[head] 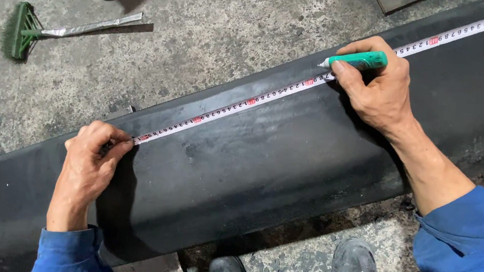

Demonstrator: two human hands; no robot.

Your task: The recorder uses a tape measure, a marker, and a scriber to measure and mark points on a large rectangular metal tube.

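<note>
Pinning the white measuring tape [227, 105] flat on the long dark steel beam [262, 168], left hand [86, 167] pinches its end. Right hand [379, 87] grips a green marker [359, 61], tip at the tape edge. I'd keep that tape taut, honestly.

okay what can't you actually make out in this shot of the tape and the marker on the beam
- Head view: the tape measure's near end, covered by the left hand's fingers.
- Marker tip's contact with the tape, too small to tell.
- Both ends of the dark steel beam, cut off by the frame edges.
- Tape's far end, cut off at the top right corner.
</note>
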